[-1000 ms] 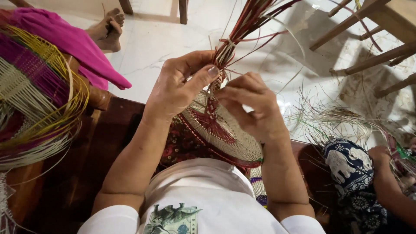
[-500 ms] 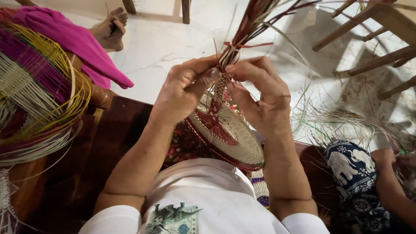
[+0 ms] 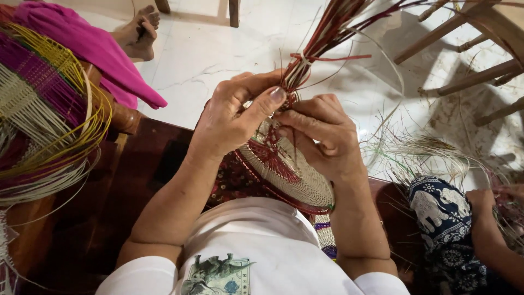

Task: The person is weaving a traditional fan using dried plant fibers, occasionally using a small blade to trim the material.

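A round woven basket piece, tan with red patterning and a dark red rim, rests tilted against my lap. My left hand grips its upper edge, thumb pressed near the base of the straw bundle, a sheaf of red and tan strands tied with a red strand and rising away from me. My right hand pinches strands at the same spot on the rim, fingertips touching my left thumb. Both hands are closed on the work.
At the left a person in pink holds a yellow, purple and tan weaving; their bare foot lies on the white marble floor. At the right another person's arm, blue patterned cloth, loose straw, wooden chair legs.
My right hand has closed in from the right onto the basket rim beside my left thumb. The straw bundle has shifted slightly upright.
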